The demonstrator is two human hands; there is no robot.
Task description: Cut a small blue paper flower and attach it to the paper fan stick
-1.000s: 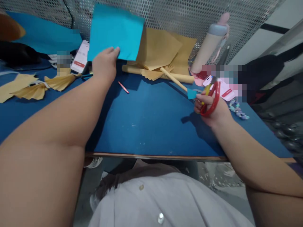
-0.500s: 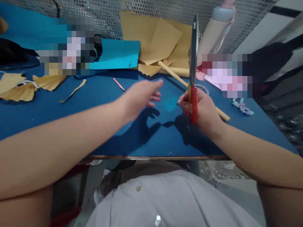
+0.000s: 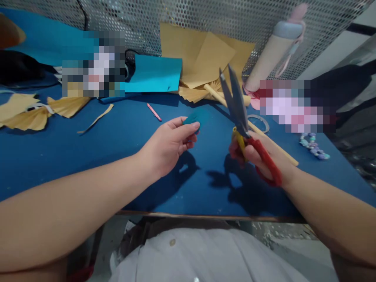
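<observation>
Perforated metal mesh panel (image 3: 205,15) stands along the back of the blue desk (image 3: 264,203), thin brown edge strip along its front. White wall (image 3: 352,47) with black stripe at upper right. Grey concrete floor (image 3: 288,239) below desk, lower right. Hard-edged shadows on desktop.

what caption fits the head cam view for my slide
Right hand holds open red-handled scissors above a blue table as left hand holds a small teal paper scrap.

I can't read the blurred patch (image 3: 94,63) at ten o'clock or the patch (image 3: 290,105) at two; the teal scrap (image 3: 196,116) sits partly behind the left-hand fingers (image 3: 188,128).
</observation>
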